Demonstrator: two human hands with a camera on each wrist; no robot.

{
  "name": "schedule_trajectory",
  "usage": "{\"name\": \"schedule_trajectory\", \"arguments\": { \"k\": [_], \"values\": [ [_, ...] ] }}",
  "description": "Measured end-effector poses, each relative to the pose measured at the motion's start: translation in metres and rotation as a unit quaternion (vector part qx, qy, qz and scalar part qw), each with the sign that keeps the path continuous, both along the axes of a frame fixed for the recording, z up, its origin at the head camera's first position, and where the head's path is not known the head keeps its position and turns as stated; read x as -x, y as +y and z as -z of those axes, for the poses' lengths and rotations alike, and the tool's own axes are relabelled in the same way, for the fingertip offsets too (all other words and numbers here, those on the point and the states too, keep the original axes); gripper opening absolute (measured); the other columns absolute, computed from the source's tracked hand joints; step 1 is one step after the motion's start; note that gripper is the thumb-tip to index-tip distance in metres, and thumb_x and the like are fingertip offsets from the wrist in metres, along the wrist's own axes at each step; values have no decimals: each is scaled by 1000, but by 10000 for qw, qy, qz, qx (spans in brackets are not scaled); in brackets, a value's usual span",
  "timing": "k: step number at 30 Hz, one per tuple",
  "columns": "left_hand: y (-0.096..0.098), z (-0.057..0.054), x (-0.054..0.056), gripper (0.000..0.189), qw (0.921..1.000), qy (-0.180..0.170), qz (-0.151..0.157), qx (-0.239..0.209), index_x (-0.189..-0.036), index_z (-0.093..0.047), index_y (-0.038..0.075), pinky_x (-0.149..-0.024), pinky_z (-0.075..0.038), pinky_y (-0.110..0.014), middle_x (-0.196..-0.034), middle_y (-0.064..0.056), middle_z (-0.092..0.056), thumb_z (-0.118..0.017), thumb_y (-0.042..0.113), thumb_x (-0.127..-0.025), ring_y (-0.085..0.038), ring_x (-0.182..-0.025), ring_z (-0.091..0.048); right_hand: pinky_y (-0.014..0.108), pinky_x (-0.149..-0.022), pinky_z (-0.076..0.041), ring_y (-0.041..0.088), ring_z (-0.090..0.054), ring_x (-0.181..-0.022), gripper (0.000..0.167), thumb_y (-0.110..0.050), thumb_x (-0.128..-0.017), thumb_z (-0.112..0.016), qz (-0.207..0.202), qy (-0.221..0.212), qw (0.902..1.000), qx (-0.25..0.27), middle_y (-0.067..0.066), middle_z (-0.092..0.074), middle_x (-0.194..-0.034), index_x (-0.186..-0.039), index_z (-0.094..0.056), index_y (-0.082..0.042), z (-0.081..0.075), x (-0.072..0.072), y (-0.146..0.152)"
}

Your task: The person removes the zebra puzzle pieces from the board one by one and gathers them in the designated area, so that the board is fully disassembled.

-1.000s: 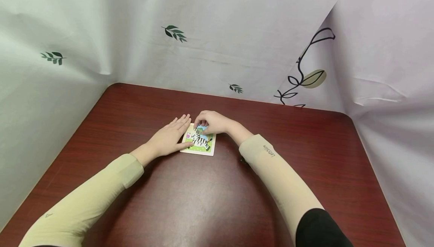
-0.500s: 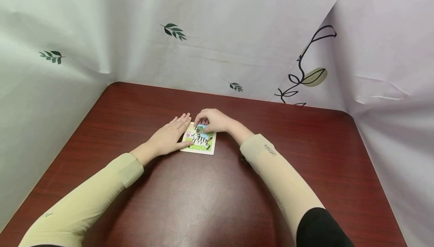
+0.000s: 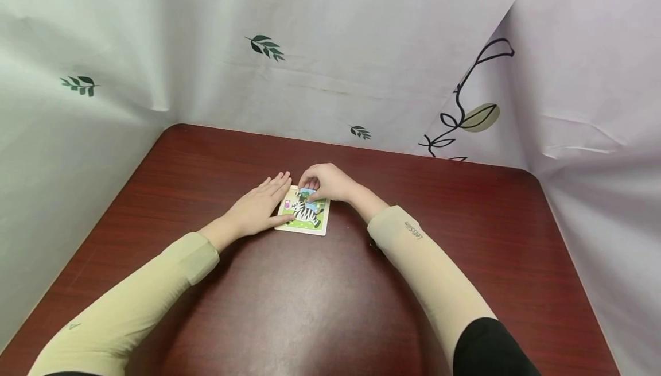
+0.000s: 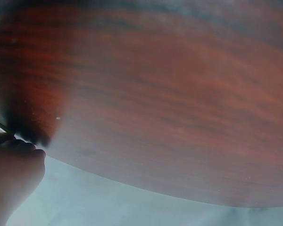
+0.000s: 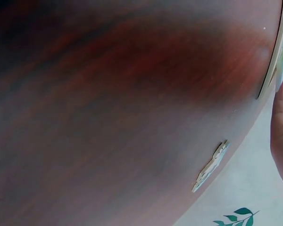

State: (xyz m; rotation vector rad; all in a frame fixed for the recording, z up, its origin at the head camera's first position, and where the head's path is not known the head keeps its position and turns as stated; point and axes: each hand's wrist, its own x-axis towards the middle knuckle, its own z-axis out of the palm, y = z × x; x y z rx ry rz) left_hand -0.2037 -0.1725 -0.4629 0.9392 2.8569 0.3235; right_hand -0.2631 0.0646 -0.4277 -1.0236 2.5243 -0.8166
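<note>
Left hand (image 3: pixel 258 208) flat, right hand (image 3: pixel 329 182) in a pinch

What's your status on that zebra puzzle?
Left hand resting on zebra puzzle, left edge. Right hand pinching puzzle piece over far side. Loose piece on table, apart; nothing visibly in the way.

The head view looks forward and down; nearer wrist views share the table (image 3: pixel 258 301).

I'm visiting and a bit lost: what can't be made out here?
Head: left side of the puzzle, partly under the left grip.
Head: its far right corner, behind the right grip.
Right wrist: face of the loose piece, seen too slanted.
Left wrist: the left grip, cut off by the picture's edge.
</note>
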Motion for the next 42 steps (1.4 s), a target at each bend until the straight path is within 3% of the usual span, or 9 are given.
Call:
{"name": "schedule_trajectory", "arguments": {
  "k": [8, 13, 24, 42],
  "values": [
    [0, 2, 2, 96, 10000, -54, -12, 57, -165, -27, -5, -137, -18, -50, -176, -21, -20, -62, 58, -102, -35, -166, -20, 19, -79, -55, 15, -67, -88, 26, -7, -85, -90, -47, 271, 9996, 100, 6, -74, -101, -109, -80, -7, 4, 0, 1],
    [0, 1, 1, 97, 10000, -55, -22, 43, -165, -27, -6, -137, -18, -51, -176, -21, -20, -63, 57, -101, -35, -165, -20, 18, -74, -50, 14, -63, -83, 26, -8, -87, -88, 39, 105, 9999, -35, 6, -73, -99, -112, -79, -7, 5, 1, 0],
    [0, 1, 1, 95, 10000, 14, -10, 12, -164, -28, -7, -137, -19, -52, -176, -23, -22, -65, 53, -102, -37, -165, -21, 17, -78, -53, 13, -65, -88, 26, -9, -90, -86, 253, -220, 9991, -260, 6, -76, -101, -114, -77, -4, 4, 0, 0],
    [1, 1, 1, 96, 10000, -35, -33, 42, -165, -26, -7, -137, -17, -52, -176, -23, -21, -64, 54, -102, -36, -166, -19, 23, -83, -53, 15, -63, -92, 25, -12, -95, -80, 81, 11, 9990, -448, 6, -69, -103, -117, -70, -5, 4, -2, 4]
  ]
}}
